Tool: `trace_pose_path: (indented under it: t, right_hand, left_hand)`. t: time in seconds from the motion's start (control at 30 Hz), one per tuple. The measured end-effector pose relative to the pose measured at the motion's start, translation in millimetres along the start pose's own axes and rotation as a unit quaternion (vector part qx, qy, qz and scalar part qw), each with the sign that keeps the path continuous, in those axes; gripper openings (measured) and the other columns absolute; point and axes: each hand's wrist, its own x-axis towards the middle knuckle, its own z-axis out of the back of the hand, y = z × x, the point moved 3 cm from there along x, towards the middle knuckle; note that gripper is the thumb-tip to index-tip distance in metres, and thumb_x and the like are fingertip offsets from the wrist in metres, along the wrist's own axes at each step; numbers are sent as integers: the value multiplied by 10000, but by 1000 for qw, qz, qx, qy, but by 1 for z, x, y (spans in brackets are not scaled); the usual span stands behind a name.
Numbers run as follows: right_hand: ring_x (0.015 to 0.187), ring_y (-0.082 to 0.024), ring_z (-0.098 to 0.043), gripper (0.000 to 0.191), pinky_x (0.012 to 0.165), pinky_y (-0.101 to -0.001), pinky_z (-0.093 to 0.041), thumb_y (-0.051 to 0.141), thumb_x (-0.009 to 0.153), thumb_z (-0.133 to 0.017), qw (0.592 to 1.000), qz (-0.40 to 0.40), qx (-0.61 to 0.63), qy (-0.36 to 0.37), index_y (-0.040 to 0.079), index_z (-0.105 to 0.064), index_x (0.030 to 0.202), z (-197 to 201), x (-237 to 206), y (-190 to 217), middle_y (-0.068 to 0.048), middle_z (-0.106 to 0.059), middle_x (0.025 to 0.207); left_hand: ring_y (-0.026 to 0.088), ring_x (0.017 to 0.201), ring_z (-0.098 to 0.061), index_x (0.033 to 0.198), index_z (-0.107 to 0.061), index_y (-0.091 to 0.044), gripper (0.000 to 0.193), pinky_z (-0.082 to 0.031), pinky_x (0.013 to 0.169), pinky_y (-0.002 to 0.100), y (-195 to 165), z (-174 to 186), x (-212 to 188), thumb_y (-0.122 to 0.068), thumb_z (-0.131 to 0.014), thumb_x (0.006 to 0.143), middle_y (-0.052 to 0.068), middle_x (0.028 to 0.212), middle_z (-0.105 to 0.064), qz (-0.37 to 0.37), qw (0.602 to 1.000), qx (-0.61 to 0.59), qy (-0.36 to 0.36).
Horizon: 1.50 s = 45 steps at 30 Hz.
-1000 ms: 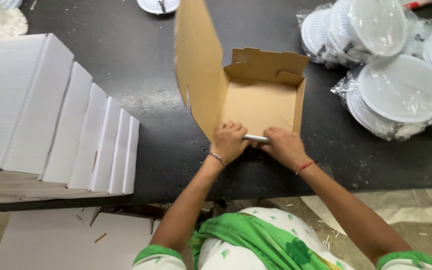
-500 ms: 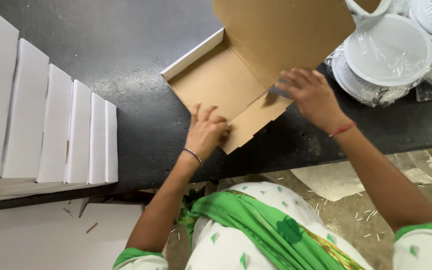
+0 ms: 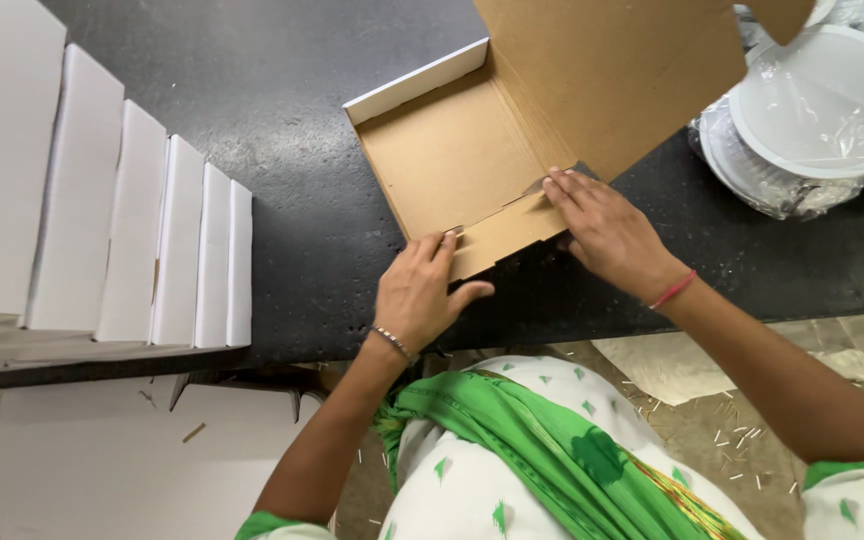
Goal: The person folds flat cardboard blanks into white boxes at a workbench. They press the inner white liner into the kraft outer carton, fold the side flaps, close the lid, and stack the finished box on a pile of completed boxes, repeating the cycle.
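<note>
Since the earlier frame the right hand [image 3: 607, 232] has come down from the raised lid to the near front flap, and the cardboard box [image 3: 462, 160] has turned a little further on the bench [image 3: 282, 120]. At the far left a row of white boxes [image 3: 102, 200] stands on edge, packed side by side along the near edge of the bench. Below them, on the floor, lie flat white cardboard sheets [image 3: 82, 460]. Right of the row, the left hand [image 3: 420, 290], with a thin bracelet at the wrist, presses on the left end of the box's low front flap; its fingers [image 3: 442, 248] are stretched flat against the cardboard, the thumb tucked under the flap's outer side, pinching it lightly. The box itself lies open near the middle of the bench, brown inside, white outside, its big lid standing up at the far right side. The right hand, a red thread around its wrist, rests on the right end of the same flap, fingers [image 3: 564, 192] extended and pushing down, not closed around anything. Further right, just beside the lid, sit stacks of white round plates in clear plastic wrap [image 3: 812, 120].
</note>
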Motion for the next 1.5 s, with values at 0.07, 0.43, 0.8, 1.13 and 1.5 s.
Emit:
trace_pose_path:
  t: [0.07, 0.43, 0.8, 1.13, 1.5]
  right_hand:
    - [1399, -305, -500, 606, 1185, -404, -372, -1, 819, -627, 1000, 20, -5, -12, -16, -524, 1416, -3, 6, -1, -170, -532, 1499]
    - [1109, -274, -662, 345, 917, -397, -544, -16, 872, -570, 996, 7, 69, 49, 85, -680, 1183, -16, 42, 5, -75, -708, 1155]
    - [1163, -318, -653, 546, 1004, -433, -498, -68, 756, -535, 982, 142, 125, -6, 91, -667, 1261, -22, 41, -24, -137, -700, 1260]
    - [922, -333, -718, 405, 832, -471, -543, 33, 806, -622, 983, -38, 14, 178, 182, -634, 1182, -8, 82, -15, -138, -726, 868]
    - [1126, -324, -614, 637, 941, -455, -502, -118, 706, -636, 968, -30, 116, 222, 137, -551, 1284, -18, 140, -20, -137, -631, 1197]
  left_hand:
    - [312, 1119, -620, 1298, -618, 64, 757, -507, 957, 399, 0, -3, 4, -509, -764, 825, 153, 1218, -647, 3, 1000, 10, -14]
    - [318, 1020, -650, 958, -750, -61, 207, -543, 868, 442, 44, -30, 35, -256, -738, 890, 116, 1031, -662, 18, 994, -77, 74]
    - [413, 954, -636, 900, -666, 8, 174, -538, 776, 495, 33, -22, 27, -136, -705, 811, 208, 1054, -611, -34, 995, -73, 55]
    - [379, 1050, -664, 1106, -727, -48, 253, -521, 935, 450, 81, -53, 71, -163, -682, 886, 198, 1096, -710, -1, 977, -103, 185]
    - [350, 1105, -604, 1205, -610, -46, 707, -502, 957, 428, 122, -71, 121, -399, -906, 668, 199, 1170, -638, 135, 965, -115, 192]
